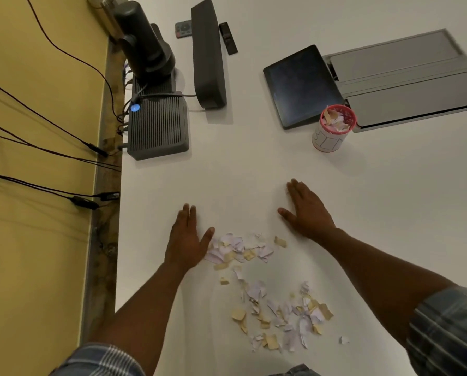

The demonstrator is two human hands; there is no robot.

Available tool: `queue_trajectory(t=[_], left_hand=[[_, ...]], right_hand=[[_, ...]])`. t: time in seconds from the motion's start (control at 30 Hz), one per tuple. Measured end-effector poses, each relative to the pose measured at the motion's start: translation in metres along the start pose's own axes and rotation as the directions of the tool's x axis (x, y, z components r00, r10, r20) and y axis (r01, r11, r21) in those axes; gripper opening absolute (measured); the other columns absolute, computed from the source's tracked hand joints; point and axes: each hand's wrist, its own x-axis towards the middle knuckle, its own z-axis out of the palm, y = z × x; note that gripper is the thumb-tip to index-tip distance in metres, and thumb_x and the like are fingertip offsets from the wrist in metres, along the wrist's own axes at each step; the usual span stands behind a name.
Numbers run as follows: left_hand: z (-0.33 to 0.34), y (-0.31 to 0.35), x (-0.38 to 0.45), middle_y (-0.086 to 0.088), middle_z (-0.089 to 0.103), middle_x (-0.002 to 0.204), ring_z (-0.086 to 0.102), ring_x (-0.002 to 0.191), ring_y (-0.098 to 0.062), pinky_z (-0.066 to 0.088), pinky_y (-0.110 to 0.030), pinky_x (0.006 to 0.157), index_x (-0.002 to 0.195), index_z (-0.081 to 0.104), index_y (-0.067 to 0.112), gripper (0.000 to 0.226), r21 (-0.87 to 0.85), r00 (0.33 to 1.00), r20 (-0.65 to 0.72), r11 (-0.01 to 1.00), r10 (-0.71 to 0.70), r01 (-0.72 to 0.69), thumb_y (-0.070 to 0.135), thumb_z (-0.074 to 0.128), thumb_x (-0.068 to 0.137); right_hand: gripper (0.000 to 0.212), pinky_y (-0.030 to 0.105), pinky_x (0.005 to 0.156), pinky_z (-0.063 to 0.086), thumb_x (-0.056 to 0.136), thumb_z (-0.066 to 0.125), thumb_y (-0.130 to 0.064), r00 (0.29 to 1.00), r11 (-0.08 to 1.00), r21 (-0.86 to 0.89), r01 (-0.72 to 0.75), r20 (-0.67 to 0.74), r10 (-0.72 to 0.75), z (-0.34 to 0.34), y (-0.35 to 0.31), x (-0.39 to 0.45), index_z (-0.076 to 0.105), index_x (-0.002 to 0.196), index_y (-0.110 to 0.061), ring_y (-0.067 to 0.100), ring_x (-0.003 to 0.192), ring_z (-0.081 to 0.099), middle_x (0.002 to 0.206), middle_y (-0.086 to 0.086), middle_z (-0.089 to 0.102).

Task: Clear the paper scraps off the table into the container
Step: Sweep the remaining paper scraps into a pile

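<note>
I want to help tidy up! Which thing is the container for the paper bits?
Find the dark tablet lying on the white table. Just by its near right corner stands a small round container. It alone has a pink rim, white sides with scribbled letters, and paper scraps already inside.

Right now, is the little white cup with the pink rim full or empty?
Nearly full: torn paper scraps pile up to the white cup's pink rim.

**Hand-drawn letters on the cup**

Large letters are drawn in dark marker on the white side of the cup (332,131). They are seen upside down and appear to spell "BIN", though the reading is not certain. No other text, brand or number can be read.
</note>
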Motion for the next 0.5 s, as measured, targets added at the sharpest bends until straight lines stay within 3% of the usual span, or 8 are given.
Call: queue_trajectory(t=[0.07, 0.2, 0.3, 0.5], left_hand=[[0.006, 0.003, -0.002, 0.000, -0.009, 0.160, -0.007, 0.147, -0.016, 0.004, -0.035, 0.121, 0.151, -0.001, 0.015, 0.083, -0.022, 0.998, 0.057, 1.000, 0.015, -0.014, 0.061, 0.033, 0.091], [0.029, 0.021, -0.024, 0.001, -0.008, 0.159, -0.009, 0.146, -0.011, 0.003, -0.030, 0.120, 0.151, 0.000, 0.014, 0.093, -0.010, 0.983, 0.056, 0.985, 0.174, -0.174, 0.077, 0.012, 0.082], [0.043, 0.040, -0.049, 0.001, -0.002, 0.160, -0.006, 0.147, -0.010, 0.004, -0.027, 0.120, 0.151, 0.006, 0.015, 0.086, -0.014, 0.959, 0.064, 0.961, 0.275, -0.275, 0.071, 0.017, 0.087], [0.060, 0.061, -0.099, 0.007, -0.003, 0.158, -0.005, 0.146, -0.007, 0.006, -0.027, 0.120, 0.151, 0.006, 0.021, 0.075, -0.019, 0.922, 0.101, 0.927, 0.374, -0.374, 0.061, 0.030, 0.092]], right_hand=[[0.073, 0.035, 0.119, 0.009, 0.096, 0.033, -0.055, 0.995, 0.996, -0.048, 0.079, 0.062, -0.075, 0.002, -0.005, 0.003, 0.006, 0.152, -0.019, 0.015, 0.146, 0.006, 0.160, -0.001, 0.004], [0.065, 0.031, 0.119, 0.007, 0.097, 0.020, -0.054, 0.974, 0.980, -0.045, 0.193, 0.130, -0.186, 0.015, -0.024, -0.020, 0.006, 0.152, -0.021, 0.011, 0.146, 0.004, 0.160, -0.003, 0.005], [0.073, 0.028, 0.117, 0.003, 0.091, 0.003, -0.062, 0.948, 0.959, -0.028, 0.283, 0.159, -0.276, 0.026, -0.037, -0.055, 0.010, 0.152, -0.021, 0.011, 0.146, 0.006, 0.159, -0.003, 0.008], [0.068, 0.030, 0.116, 0.004, 0.094, 0.000, -0.053, 0.923, 0.936, -0.018, 0.351, 0.175, -0.343, 0.051, -0.041, -0.119, 0.018, 0.150, -0.019, 0.015, 0.145, 0.013, 0.158, -0.001, 0.014]])
